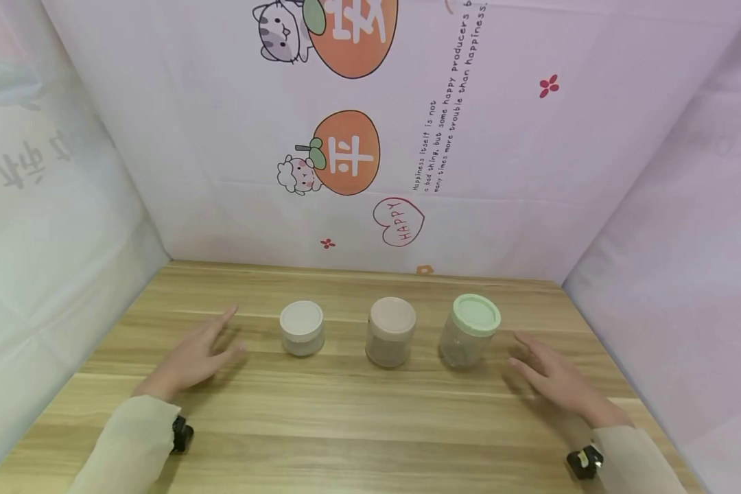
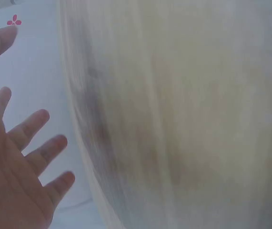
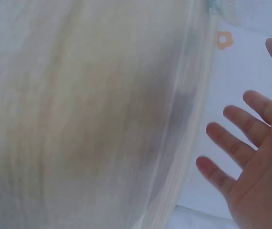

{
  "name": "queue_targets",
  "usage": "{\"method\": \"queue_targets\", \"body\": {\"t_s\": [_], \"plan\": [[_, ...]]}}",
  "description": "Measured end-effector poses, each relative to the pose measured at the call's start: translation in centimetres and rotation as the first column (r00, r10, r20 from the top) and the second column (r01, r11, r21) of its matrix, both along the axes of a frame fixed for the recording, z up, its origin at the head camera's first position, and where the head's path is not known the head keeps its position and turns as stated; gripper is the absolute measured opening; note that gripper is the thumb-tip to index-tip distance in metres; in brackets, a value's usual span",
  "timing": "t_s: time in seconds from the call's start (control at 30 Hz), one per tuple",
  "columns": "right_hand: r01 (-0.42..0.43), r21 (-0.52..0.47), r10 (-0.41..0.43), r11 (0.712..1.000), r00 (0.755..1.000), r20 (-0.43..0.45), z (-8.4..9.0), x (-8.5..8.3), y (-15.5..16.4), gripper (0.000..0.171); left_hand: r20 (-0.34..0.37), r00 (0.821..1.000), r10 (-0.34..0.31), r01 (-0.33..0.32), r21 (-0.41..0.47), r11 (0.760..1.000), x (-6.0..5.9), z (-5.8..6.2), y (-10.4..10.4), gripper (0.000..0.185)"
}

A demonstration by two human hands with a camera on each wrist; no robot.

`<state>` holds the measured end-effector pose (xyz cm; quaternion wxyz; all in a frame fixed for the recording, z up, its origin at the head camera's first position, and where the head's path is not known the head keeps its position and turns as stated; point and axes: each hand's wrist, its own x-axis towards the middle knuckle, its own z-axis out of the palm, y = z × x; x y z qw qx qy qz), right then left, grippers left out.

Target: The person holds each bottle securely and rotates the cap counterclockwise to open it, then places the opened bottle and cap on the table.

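Observation:
Three clear jars with coloured lids stand upright in a row on the wooden table. The short jar with a white lid (image 1: 302,329) is at the left, a taller one with a beige lid (image 1: 390,333) in the middle, and the tallest, with a light green lid (image 1: 469,333), at the right. My left hand (image 1: 191,357) is left of the white-lidded jar, apart from it, holding nothing. To the right of the green-lidded jar my right hand (image 1: 556,377) hovers, its fingers spread and empty. Both wrist views show the palms with fingers spread.
The wooden table (image 1: 346,425) is bounded by white cloth walls. The back cloth (image 1: 234,192) carries printed fruit, animals and writing. Side cloths (image 1: 685,274) rise along the left and right table edges. Each wrist wears a small black device (image 1: 182,435).

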<state>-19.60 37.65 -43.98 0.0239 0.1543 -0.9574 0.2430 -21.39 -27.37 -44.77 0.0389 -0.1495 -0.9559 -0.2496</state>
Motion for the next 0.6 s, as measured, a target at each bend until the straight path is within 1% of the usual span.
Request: {"method": "queue_targets", "body": {"t_s": [0.17,0.27,0.37,0.5,0.6], "plan": [[-0.010,-0.061,0.009,0.998,1.000,-0.021,0.2,0.0,-0.4,0.056,0.014,1.000,-0.020,0.019,0.083,0.996,-0.1,0.0,0.4,0.081],[-0.027,-0.071,0.023,0.997,0.998,-0.053,0.4,0.0,-0.7,0.050,0.010,0.999,-0.032,0.031,0.120,0.992,-0.2,-0.1,0.5,0.080],[-0.038,-0.066,0.032,0.997,0.996,-0.088,0.6,0.0,-0.9,0.045,0.021,0.999,-0.041,0.038,0.155,0.987,-0.2,-0.1,0.6,0.077],[-0.046,-0.070,0.037,0.996,0.992,-0.120,0.9,0.0,-1.3,0.038,0.029,0.998,-0.050,0.043,0.191,0.981,-0.3,-0.2,0.8,0.066],[-0.044,-0.065,0.034,0.997,0.990,-0.140,1.0,0.0,-1.6,0.032,0.021,0.997,-0.068,0.062,0.213,0.975,-0.5,-0.4,0.9,0.057]]}}
